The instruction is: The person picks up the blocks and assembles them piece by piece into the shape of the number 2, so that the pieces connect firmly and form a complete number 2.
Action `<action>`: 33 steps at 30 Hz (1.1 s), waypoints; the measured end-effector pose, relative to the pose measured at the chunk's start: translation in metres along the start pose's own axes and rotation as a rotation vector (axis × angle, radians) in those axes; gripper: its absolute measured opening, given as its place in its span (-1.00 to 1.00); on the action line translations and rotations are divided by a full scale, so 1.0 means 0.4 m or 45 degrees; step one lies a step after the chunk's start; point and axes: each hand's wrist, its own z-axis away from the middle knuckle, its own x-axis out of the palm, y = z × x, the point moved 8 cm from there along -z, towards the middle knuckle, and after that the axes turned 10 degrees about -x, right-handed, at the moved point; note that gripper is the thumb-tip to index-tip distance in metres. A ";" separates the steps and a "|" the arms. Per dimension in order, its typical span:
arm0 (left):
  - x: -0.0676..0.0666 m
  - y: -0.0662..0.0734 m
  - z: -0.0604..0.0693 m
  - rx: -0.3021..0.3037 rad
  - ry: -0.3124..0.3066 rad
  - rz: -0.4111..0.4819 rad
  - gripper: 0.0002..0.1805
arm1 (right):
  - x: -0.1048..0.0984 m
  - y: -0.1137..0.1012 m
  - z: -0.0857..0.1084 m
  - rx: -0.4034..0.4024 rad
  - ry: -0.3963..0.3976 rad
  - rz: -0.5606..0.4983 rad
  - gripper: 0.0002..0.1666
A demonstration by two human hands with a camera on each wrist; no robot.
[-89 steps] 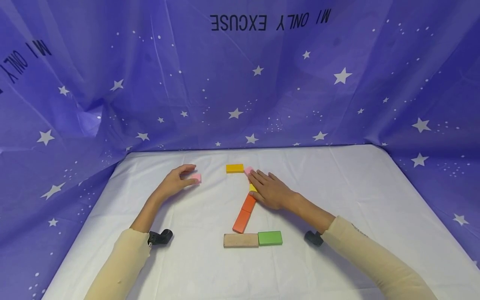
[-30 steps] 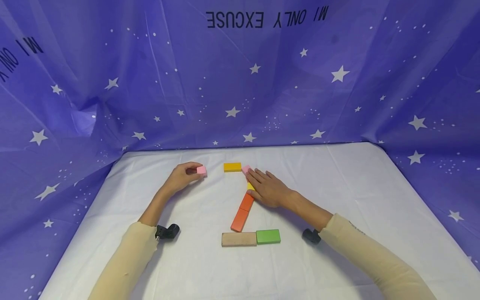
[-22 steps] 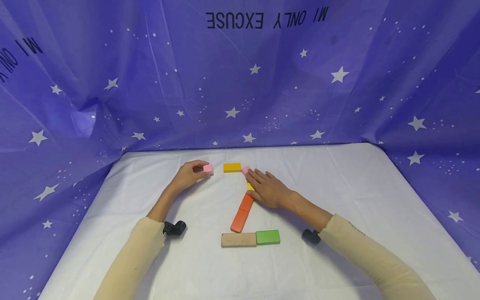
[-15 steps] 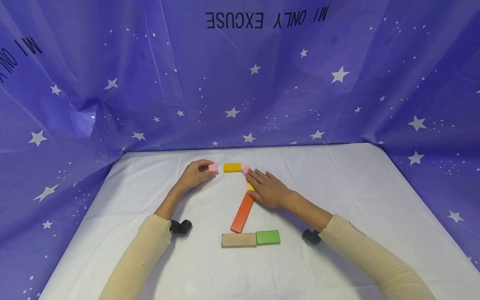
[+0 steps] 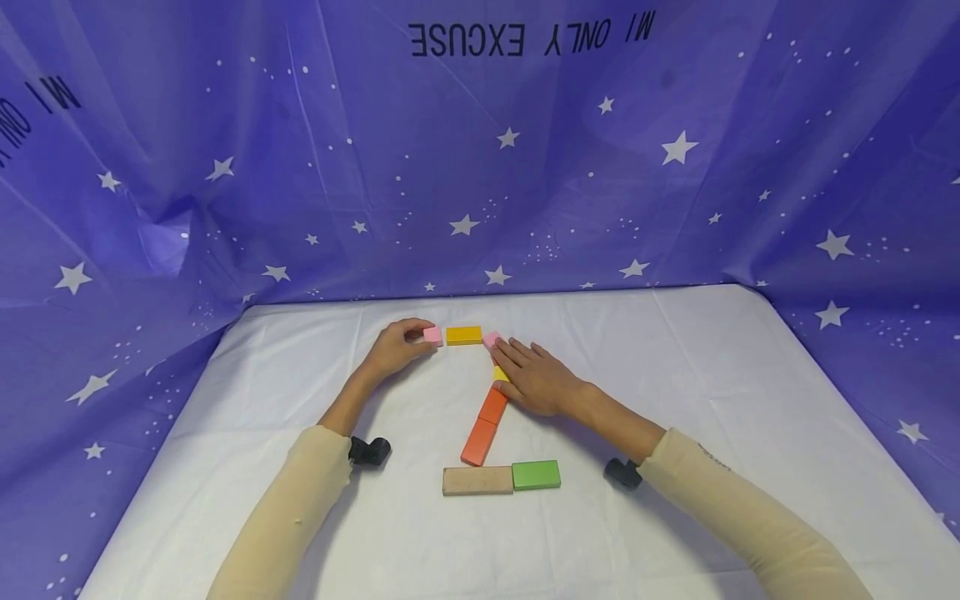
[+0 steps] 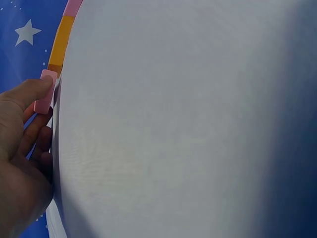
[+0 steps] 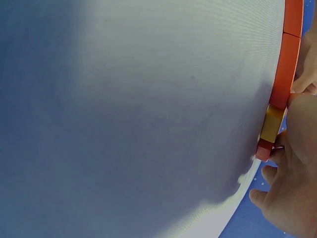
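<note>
My left hand pinches a small pink block between thumb and fingers. The block is at the left end of an amber block, a thin gap apart in the head view. Beyond the amber block's right end lies a second pink block, partly under my right fingertips. My right hand rests with straight fingers along the slanting row. Beneath it show a yellow block and, in the right wrist view, a small red block. Two orange-red blocks continue the row downward.
Nearer me, a bare wooden block and a green block lie end to end. A white cloth covers the table. A purple curtain with stars hangs behind and at the sides.
My left hand has carried its pink block rightward from the left side to beside the amber block. My right hand has stayed on the slanting row.
</note>
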 end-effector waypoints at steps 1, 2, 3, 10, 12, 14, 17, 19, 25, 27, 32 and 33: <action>0.001 0.000 0.000 0.006 0.003 -0.004 -0.56 | 0.000 0.000 0.000 -0.001 0.000 0.001 -0.18; 0.001 0.001 -0.001 0.009 0.006 -0.006 -0.57 | 0.000 0.000 -0.001 -0.001 0.000 0.001 -0.18; 0.002 0.001 -0.001 0.012 0.008 -0.006 -0.57 | 0.000 0.000 -0.001 -0.002 0.001 0.001 -0.18; 0.003 0.006 -0.001 0.031 0.027 -0.019 -0.58 | -0.003 -0.004 0.002 0.005 -0.004 0.004 -0.18; 0.005 0.008 -0.002 0.041 0.030 -0.025 -0.58 | -0.004 -0.004 0.003 0.009 -0.007 -0.003 -0.18; 0.006 0.011 -0.003 0.061 0.033 -0.028 -0.58 | -0.004 -0.004 0.003 0.010 -0.009 -0.008 -0.18; 0.008 0.016 -0.004 0.099 0.044 -0.037 -0.59 | -0.002 -0.003 0.002 0.011 -0.009 -0.006 -0.18; 0.008 0.019 -0.004 0.124 0.051 -0.046 -0.60 | -0.001 -0.003 0.001 0.009 -0.007 -0.004 -0.17; 0.007 0.017 -0.009 0.135 0.056 -0.068 -0.60 | -0.003 -0.002 0.000 0.009 -0.002 -0.005 -0.17; 0.007 0.017 -0.010 0.137 0.058 -0.071 -0.59 | -0.003 -0.002 0.000 0.011 -0.002 -0.008 -0.18; 0.005 0.018 -0.006 0.138 0.058 -0.060 -0.58 | -0.004 -0.004 0.002 0.011 -0.001 -0.011 -0.18; 0.005 0.019 -0.004 0.147 0.061 -0.058 -0.58 | -0.003 -0.005 0.002 0.009 0.000 -0.013 -0.18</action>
